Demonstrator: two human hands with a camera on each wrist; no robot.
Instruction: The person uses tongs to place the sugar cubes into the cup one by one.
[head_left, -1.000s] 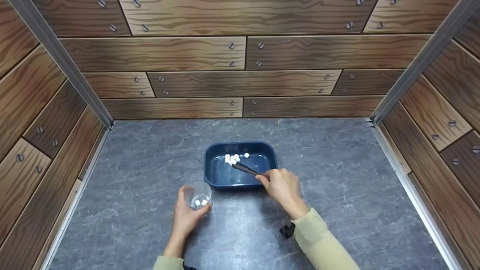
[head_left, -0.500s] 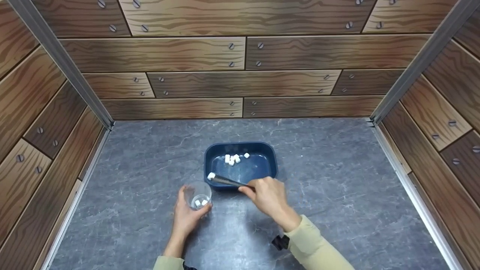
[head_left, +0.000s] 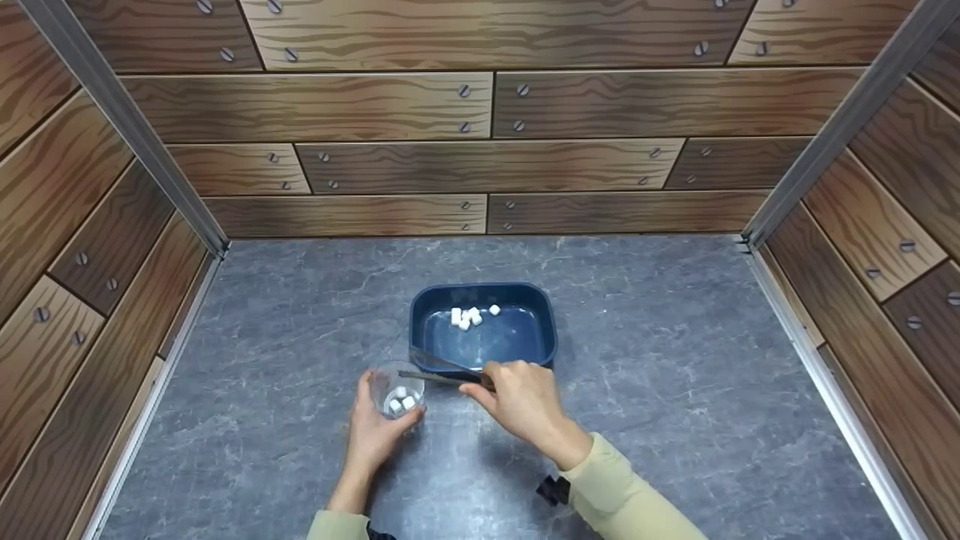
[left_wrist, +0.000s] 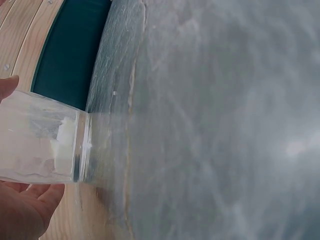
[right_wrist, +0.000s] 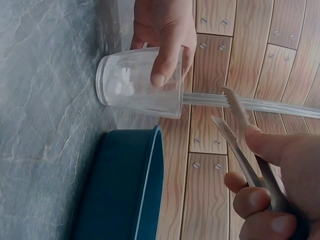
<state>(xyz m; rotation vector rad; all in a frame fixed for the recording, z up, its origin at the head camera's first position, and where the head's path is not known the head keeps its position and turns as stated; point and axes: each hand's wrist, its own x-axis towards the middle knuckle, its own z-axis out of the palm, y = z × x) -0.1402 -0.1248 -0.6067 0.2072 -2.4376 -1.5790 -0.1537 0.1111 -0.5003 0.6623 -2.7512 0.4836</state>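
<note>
My left hand (head_left: 375, 424) grips a clear cup (head_left: 387, 375) that stands on the grey surface; thumb and fingers wrap its sides. Inside the cup lie three white cubes (head_left: 401, 392). My right hand (head_left: 525, 401) holds metal tongs (right_wrist: 250, 167), their arms spread apart and nothing between the serrated tips. In the head view the tongs reach over the cup's rim and the near edge of a blue tray (head_left: 553, 330). Several more white cubes (head_left: 466, 318) sit at the back of that tray, one slightly apart from the rest.
The grey marbled surface (head_left: 675, 337) extends around the tray and cup. Wood-patterned panels (head_left: 480, 165) wall it at the back and both sides, with metal profiles (head_left: 825, 127) along the corners. The tray stands just behind and right of the cup.
My right hand has moved left and nearer with the tongs, from the tray to the cup. A white cube from the tongs has dropped into the cup. My left hand has stayed put.
</note>
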